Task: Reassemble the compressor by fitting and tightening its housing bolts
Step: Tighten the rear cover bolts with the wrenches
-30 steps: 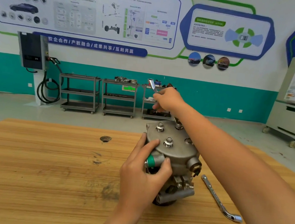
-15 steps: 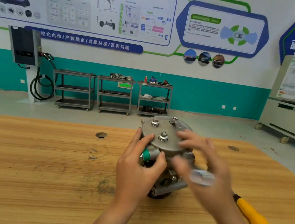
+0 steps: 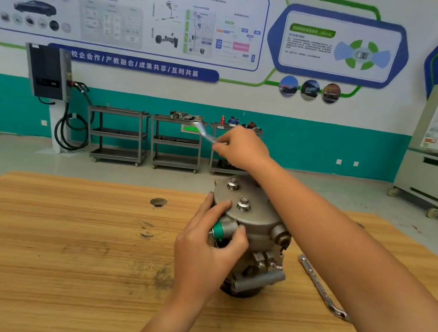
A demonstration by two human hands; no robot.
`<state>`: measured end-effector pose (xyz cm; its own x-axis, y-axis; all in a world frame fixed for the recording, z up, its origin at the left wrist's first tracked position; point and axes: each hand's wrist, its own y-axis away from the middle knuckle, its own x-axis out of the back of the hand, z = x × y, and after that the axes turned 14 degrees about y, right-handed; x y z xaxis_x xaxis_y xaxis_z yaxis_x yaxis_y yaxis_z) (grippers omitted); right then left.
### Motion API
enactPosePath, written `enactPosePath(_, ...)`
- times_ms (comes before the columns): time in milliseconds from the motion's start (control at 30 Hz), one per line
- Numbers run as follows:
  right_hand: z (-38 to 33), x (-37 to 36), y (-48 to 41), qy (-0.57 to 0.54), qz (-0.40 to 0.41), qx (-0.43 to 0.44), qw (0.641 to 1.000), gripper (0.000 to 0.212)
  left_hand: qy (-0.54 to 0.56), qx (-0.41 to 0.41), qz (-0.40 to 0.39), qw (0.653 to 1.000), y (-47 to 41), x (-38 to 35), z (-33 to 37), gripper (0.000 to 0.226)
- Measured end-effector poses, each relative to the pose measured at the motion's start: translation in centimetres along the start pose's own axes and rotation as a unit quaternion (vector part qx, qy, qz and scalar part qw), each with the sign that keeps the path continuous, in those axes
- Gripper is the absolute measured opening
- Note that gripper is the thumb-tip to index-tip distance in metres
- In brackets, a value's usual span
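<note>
Compressor (image 3: 255, 224), upright on wooden table (image 3: 65, 257); left hand (image 3: 207, 254) grips its side, likely steadying against torque; right hand (image 3: 244, 148) curled round blurred wrench (image 3: 205, 133) above housing's rear, presumably tightening.

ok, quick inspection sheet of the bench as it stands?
Surface: wooden table, scuffed, with a round hole.
Job's things: grey metal compressor upright on the table; two housing bolts visible on top; blurred silver tool above its far edge, working end hidden.
Clutter: silver L-shaped wrench lying right of the compressor.
Hands: left hand grips the compressor's side by its green port; right hand holds the silver tool.
Cables: black cable looped under a grey wall charger.
Surroundings: three grey shelf carts, wall posters, wheeled cabinet.
</note>
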<state>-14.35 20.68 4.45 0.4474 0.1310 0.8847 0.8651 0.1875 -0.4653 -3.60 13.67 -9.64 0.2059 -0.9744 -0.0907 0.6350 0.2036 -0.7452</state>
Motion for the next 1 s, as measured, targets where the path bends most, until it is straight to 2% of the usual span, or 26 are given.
enactPosePath(67, 2.8, -0.3, -1.0, -0.105, 0.010, -0.124, 0.987, 0.026, 0.002, -0.004, -0.002, 1.000, -0.1, 0.1, -0.1, 0.038)
enactPosePath(100, 4.3, -0.4, -1.2, -0.194, 0.020, -0.184, 0.964, 0.023, 0.001, -0.008, 0.000, 1.000, -0.2, 0.2, -0.1, 0.039)
enactPosePath(167, 6.5, -0.5, -0.2, -0.402, 0.048, -0.263, 0.876, 0.016, -0.010, -0.016, 0.003, 1.000, -0.2, 0.1, -0.2, 0.040)
enactPosePath(233, 7.9, -0.4, 2.0, -0.554, 0.081, -0.295, 0.775, 0.007, -0.012, -0.017, 0.001, 1.000, 0.0, 0.1, -0.1, 0.041)
enactPosePath(300, 8.6, -0.2, 4.9, -0.654, 0.134, -0.291, 0.685, 0.007, -0.012, -0.021, 0.002, 1.000, 0.1, 0.0, -0.1, 0.042)
enactPosePath(333, 8.7, -0.2, 6.6, -0.684, 0.160, -0.276, 0.656, 0.009, -0.013, -0.020, 0.002, 1.000, 0.2, -0.1, -0.1, 0.042)
enactPosePath(367, 8.6, -0.3, 8.4, -0.698, 0.189, -0.253, 0.643, 0.012, -0.016, -0.018, 0.002, 1.000, 0.2, -0.2, 0.0, 0.041)
enactPosePath(400, 8.2, -0.4, 10.3, -0.689, 0.221, -0.219, 0.655, 0.016, -0.023, -0.022, 0.003, 0.999, 0.3, -0.3, 0.0, 0.042)
enactPosePath(433, 7.4, -0.5, 12.3, -0.650, 0.252, -0.176, 0.695, 0.020, -0.030, -0.026, 0.005, 0.999, 0.3, -0.4, 0.1, 0.043)
enactPosePath(467, 6.5, -0.7, 14.2, -0.576, 0.275, -0.119, 0.761, 0.020, -0.034, -0.032, 0.003, 0.999, 0.3, -0.5, 0.3, 0.044)
enactPosePath(533, 4.1, -1.0, 17.3, -0.365, 0.269, 0.044, 0.890, 0.009, -0.047, -0.030, -0.009, 0.998, 0.4, -0.7, 0.2, 0.046)
enactPosePath(567, 2.9, -1.2, 18.2, -0.239, 0.260, 0.120, 0.928, 0.024, -0.060, -0.023, -0.017, 0.998, 0.3, -0.8, 0.2, 0.045)
enactPosePath(633, 1.0, -1.3, 18.3, -0.046, 0.242, 0.201, 0.948, 0.049, -0.075, -0.038, -0.031, 0.996, 0.1, -1.0, 0.7, 0.038)
enactPosePath(700, -1.1, 0.0, 16.8, 0.051, 0.209, 0.197, 0.957, 0.055, -0.079, -0.028, -0.042, 0.996, 0.1, -1.1, 1.5, 0.033)
enactPosePath(800, -2.9, 0.8, 12.7, 0.121, 0.118, 0.213, 0.962, 0.038, -0.091, -0.018, -0.027, 0.995, 0.1, -0.9, 1.8, 0.030)
enactPosePath(867, -3.2, 0.7, 9.3, 0.173, 0.108, 0.230, 0.952, 0.033, -0.089, -0.039, 0.005, 0.995, 0.1, -0.8, 1.4, 0.023)
enactPosePath(900, -3.2, 0.9, 7.5, 0.182, 0.095, 0.223, 0.953, 0.032, -0.075, -0.035, -0.001, 0.997, 0.1, -0.8, 1.3, 0.028)
enactPosePath(1000, -2.1, 0.7, 2.4, 0.120, 0.033, 0.131, 0.984, 0.029, -0.055, -0.012, -0.020, 0.998, 0.1, -0.7, 1.2, 0.045)
